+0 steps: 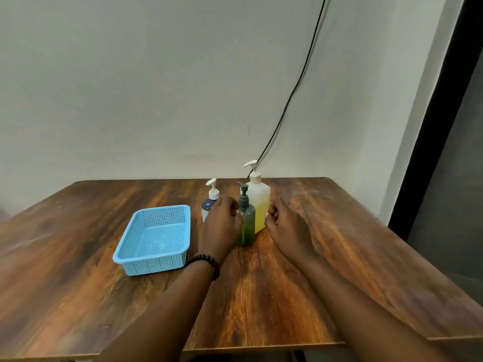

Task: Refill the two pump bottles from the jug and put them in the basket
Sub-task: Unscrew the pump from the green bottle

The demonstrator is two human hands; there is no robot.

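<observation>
Green pump bottle (pixel 247 226) stands upright mid-surface, touching or just in front of the jug (pixel 259 205) w/ yellow liquid; small white-blue pump bottle (pixel 208 207) sits to its left, partly behind the left hand (pixel 222 223). Step looks like the very start: caps on, nothing poured, basket (pixel 154 239) has nothing in it. Next move prob. needs one bottle held and its pump unscrewed. Left grip: fingers curved beside the green bottle, touching it, can't tell if clamped. Right hand (pixel 283 223): fingers curled near jug base, contact unclear.

A wooden table (pixel 300 283) carries a blue basket (pixel 146 265), two pump bottles (pixel 247 226) (pixel 206 206) and a jug (pixel 260 202).
</observation>
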